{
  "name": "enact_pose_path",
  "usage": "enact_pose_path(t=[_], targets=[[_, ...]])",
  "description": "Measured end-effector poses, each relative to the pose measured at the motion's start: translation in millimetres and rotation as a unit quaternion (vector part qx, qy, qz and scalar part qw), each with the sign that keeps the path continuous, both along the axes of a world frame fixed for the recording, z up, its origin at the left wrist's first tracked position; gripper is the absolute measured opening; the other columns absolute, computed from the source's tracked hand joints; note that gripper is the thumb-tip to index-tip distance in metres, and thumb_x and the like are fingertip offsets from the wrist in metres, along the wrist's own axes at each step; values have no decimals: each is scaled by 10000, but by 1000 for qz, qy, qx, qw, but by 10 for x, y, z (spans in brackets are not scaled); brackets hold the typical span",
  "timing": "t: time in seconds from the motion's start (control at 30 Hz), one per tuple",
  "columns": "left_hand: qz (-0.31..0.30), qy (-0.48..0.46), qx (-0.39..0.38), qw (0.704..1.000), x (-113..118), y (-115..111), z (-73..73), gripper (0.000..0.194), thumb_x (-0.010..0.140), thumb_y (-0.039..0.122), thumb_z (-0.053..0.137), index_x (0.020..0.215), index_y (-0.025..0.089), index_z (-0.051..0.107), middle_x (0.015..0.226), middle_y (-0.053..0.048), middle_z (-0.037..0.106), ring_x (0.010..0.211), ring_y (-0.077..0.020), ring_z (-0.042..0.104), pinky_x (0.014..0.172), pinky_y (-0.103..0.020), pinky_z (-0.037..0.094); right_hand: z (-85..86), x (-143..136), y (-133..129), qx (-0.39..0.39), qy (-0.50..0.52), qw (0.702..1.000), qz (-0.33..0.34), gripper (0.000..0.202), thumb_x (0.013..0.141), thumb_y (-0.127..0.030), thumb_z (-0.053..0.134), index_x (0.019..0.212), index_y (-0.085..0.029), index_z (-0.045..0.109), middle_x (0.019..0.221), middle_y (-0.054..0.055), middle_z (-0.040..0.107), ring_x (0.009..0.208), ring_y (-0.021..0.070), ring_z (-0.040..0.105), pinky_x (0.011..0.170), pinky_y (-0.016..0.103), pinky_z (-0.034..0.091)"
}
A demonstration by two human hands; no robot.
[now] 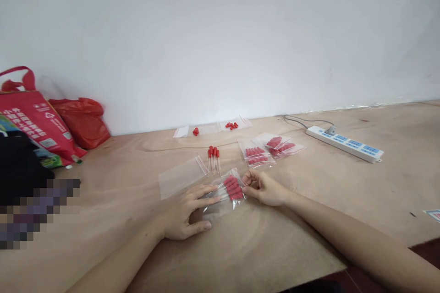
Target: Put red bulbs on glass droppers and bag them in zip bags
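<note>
A clear zip bag [233, 187] with several red-capped sticks inside lies on the wooden table in front of me. My left hand [192, 208] rests on the bag's left part, its fingers spread. At the bag's right edge, my right hand [259, 187] has its thumb and fingers pinched together on the plastic. Just behind the bag are several loose red-tipped sticks [213, 155]. An unfilled clear bag [182, 177] lies flat behind my left hand. Filled bags [256, 153] with red-capped pieces sit behind my right hand, partly overlapping others [282, 146].
Along the wall lie small red caps [231, 125], a red piece [195, 131] and thin clear sticks [210, 129]. A white power strip [343, 143] with a plug and cable is at the right. Red bags [85, 121] and a dark item [24, 165] stand at the left.
</note>
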State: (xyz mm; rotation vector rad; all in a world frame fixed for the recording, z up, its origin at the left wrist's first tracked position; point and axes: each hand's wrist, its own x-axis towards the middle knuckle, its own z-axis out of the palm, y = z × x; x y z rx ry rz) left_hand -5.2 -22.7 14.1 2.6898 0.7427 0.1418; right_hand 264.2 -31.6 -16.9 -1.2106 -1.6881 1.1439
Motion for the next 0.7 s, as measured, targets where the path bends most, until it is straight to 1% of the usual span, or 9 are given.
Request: enact_pose_path(t=[0.07,0.1,0.23,0.3,0.37,0.47,0.53,0.6,0.7], targets=[[-2,-3,1,1000,-3,7,-7,546,801,435,505,1309,347,325,1412,-12,270,1270,-283,264,1013,-484,261,-25,3,35,8,-3,1000,-30,294,659,-308,651,865,-160,504,745,-4,562,545,68,484,482,190,366],[-5,-4,3,1000,-4,10,-7,544,800,434,508,1306,349,329,1412,-11,271,1271,-281,264,1013,-483,261,-31,-2,59,1,2,999,-45,320,656,-308,656,889,-157,499,726,-8,563,534,68,484,472,189,365],[-24,-1,6,1000,2,9,25,525,789,437,524,1283,359,367,1411,-7,271,1270,-278,267,1017,-480,251,-3,-61,181,-97,32,992,-79,392,611,-314,698,904,-144,499,520,-63,517,422,70,451,392,185,318],[-33,0,-1,999,9,5,54,515,785,444,530,1271,364,383,1411,-1,271,1274,-277,261,1022,-484,235,30,-95,235,-152,46,985,-61,369,557,-308,734,819,-135,540,480,-62,522,414,71,459,396,186,327],[-38,2,-9,999,17,1,82,496,787,445,528,1260,365,400,1410,7,273,1281,-274,247,1029,-486,218,65,-115,271,-192,67,979,-18,314,515,-311,751,686,-127,563,498,-36,562,455,77,498,442,191,369],[-43,2,-13,999,28,-1,109,467,791,435,526,1241,355,431,1409,12,272,1287,-264,236,1035,-477,210,109,-104,283,-205,82,975,5,302,455,-289,774,556,-129,539,510,-36,576,470,64,504,477,184,390],[-46,-1,-13,999,34,-1,114,460,789,429,530,1234,350,442,1409,12,271,1286,-260,242,1036,-471,211,131,-80,272,-193,67,979,-13,317,427,-254,785,545,-138,515,459,-67,533,416,44,456,417,167,345],[-46,-3,-16,999,38,-2,112,462,785,427,536,1231,349,446,1406,11,277,1283,-263,247,1034,-475,212,146,-57,259,-193,48,980,-27,321,450,-253,774,572,-155,494,405,-92,479,350,38,396,342,163,261],[-43,-11,-20,999,40,-1,107,461,778,425,547,1224,351,455,1396,6,301,1276,-266,264,1028,-481,219,153,-46,249,-215,33,976,-5,310,505,-293,742,650,-170,497,384,-101,465,282,38,322,291,175,169]])
